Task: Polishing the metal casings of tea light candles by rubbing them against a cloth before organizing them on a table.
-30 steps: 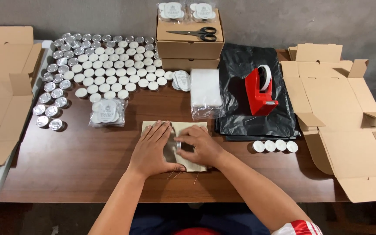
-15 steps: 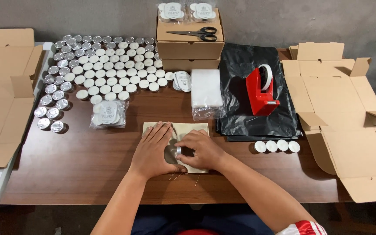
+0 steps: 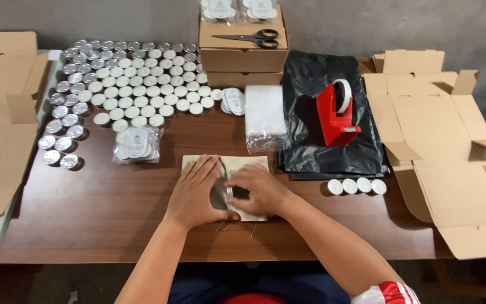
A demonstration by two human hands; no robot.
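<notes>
Both of my hands rest on a beige cloth [image 3: 248, 164] lying at the front middle of the brown table [image 3: 102, 208]. My left hand [image 3: 198, 191] lies flat with its fingers spread over the cloth's left half. My right hand [image 3: 257, 190] is curled beside it, pinching a small silver tealight cup [image 3: 229, 192] between the two hands. A few loose threads trail off the cloth's near edge.
Many tealight candles [image 3: 136, 84] cover the back left, with a bagged pack [image 3: 135, 144] nearby. Stacked boxes carry scissors [image 3: 251, 38]. A red tape dispenser [image 3: 336, 115] sits on black bags. Three candles [image 3: 355, 186] stand right. Flat cartons [image 3: 440, 129] flank both sides.
My hands stay on the cloth, only shifting slightly around the small cup. Everything else on the table is unmoved.
</notes>
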